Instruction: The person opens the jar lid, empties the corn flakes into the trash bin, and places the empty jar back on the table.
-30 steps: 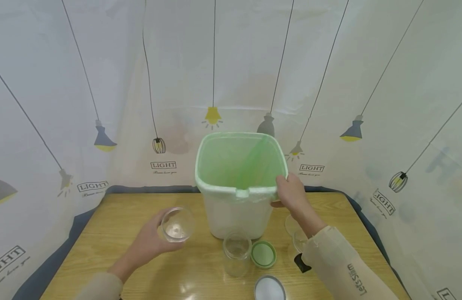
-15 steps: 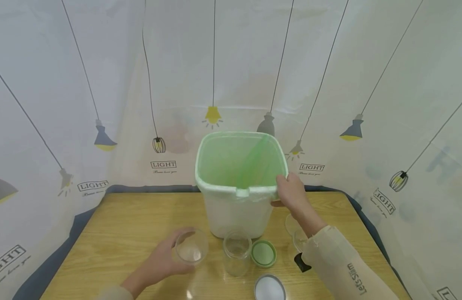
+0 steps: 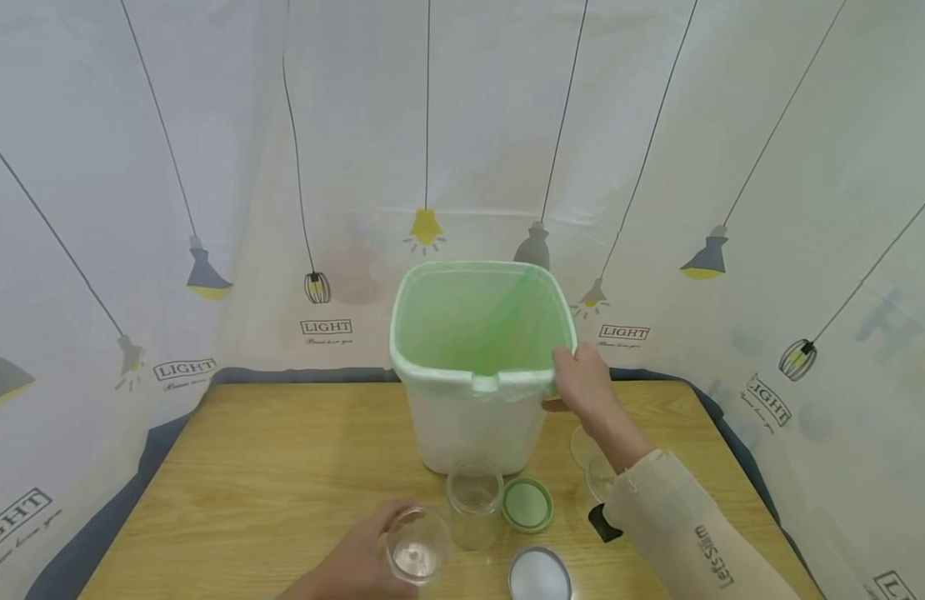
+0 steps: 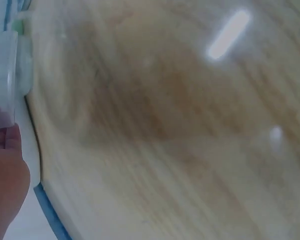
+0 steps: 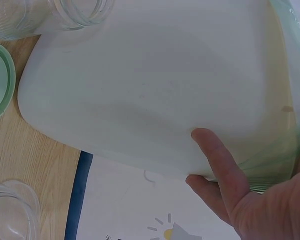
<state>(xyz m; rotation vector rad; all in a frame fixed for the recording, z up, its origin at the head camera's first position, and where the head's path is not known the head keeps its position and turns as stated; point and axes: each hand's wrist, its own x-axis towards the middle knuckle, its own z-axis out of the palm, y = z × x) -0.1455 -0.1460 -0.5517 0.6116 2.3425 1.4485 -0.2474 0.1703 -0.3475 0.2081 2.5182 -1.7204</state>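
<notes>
My left hand grips a clear jar round its side, low over the front of the table; this clear jar also shows at the left edge of the left wrist view. A white bin with a green bag liner stands at the table's middle. My right hand holds its front right rim, fingers under the edge and thumb on top. From the right wrist, fingers lie against the bin wall. A second clear jar stands just right of the held one.
A green-rimmed lid lies before the bin, and a grey-rimmed white lid nearer the front. Clear containers and a black piece sit partly behind my right sleeve. A lamp-printed curtain surrounds the wooden table.
My left hand has brought the clear jar toward the front of the table and to the right, beside the standing jar. The right hand and the bin stay in place.
</notes>
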